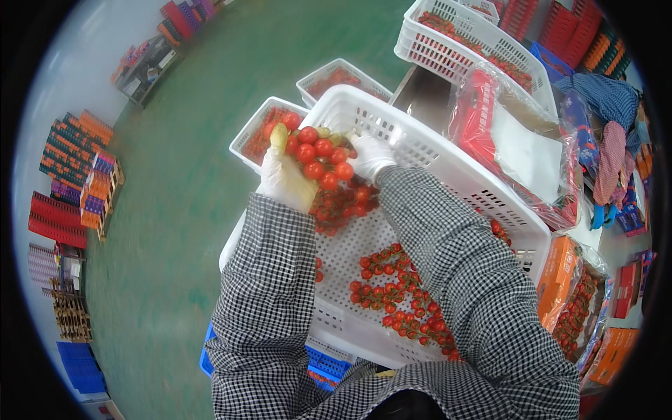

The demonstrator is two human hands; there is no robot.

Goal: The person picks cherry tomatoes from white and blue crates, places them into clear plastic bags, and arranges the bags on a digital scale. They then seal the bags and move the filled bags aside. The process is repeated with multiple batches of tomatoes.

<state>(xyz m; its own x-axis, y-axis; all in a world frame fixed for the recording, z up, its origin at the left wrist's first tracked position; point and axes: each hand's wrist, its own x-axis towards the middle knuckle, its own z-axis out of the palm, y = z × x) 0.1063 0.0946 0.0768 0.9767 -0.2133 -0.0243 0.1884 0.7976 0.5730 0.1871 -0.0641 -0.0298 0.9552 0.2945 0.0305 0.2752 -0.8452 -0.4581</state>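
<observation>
White gloves with yellowish fingertips cover both hands. My left hand (286, 176) holds a bunch of red cherry tomatoes (315, 152) raised above the far left part of a large white perforated plastic crate (336, 257). At the bunch's right side is my right hand (371, 155), its fingertips at the tomatoes and partly hidden, so its grip is unclear. More tomatoes lie below the hands in the crate. Several vine tomato clusters (391, 286) rest on the crate floor, partly covered by my right sleeve.
Two smaller white crates of tomatoes (262, 121) stand beyond the large one. Another white crate (436, 50) sits upper right, near a plastic-lined red carton (478, 110). An orange carton (559, 278) holding tomatoes adjoins the crate's right end. A blue crate (325, 362) is below.
</observation>
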